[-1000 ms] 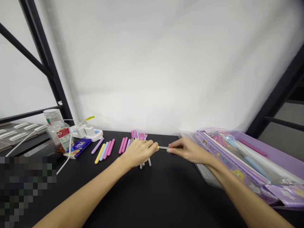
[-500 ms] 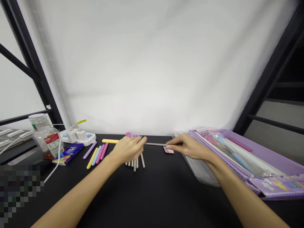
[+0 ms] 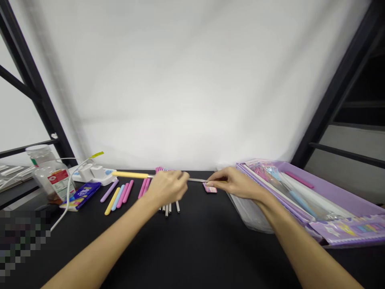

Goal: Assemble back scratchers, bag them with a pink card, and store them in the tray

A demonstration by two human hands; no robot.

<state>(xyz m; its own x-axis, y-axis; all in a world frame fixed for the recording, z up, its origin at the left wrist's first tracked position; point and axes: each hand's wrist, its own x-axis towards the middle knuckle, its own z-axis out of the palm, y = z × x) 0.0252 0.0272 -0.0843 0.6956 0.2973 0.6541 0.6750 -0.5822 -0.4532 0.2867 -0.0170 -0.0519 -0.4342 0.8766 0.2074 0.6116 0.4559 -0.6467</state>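
Note:
My left hand (image 3: 167, 187) is closed round the middle of a thin metal rod with a yellow handle (image 3: 130, 175), which sticks out to the left. My right hand (image 3: 236, 185) pinches the rod's right end between thumb and fingers. Beneath my left hand lies a group of metal rods (image 3: 167, 211), partly hidden, with pink parts (image 3: 159, 169) showing behind. A small pink card (image 3: 210, 189) lies under my right fingertips. To the left rest a purple stick (image 3: 110, 191), a yellow stick (image 3: 112, 201), a blue one (image 3: 119, 198) and several pink ones (image 3: 128, 192).
On the right stands a purple box (image 3: 339, 185) holding packaged items, with a clear plastic bag (image 3: 252, 216) beside it. At left are a plastic jar (image 3: 49, 174), a white power strip (image 3: 104, 177), a cable (image 3: 68, 192) and a blue packet (image 3: 84, 194).
The yellow handle now extends farther left of my left hand, with some bare metal showing between them. Pink sticks have come into sight beside that hand. The view has shifted slightly.

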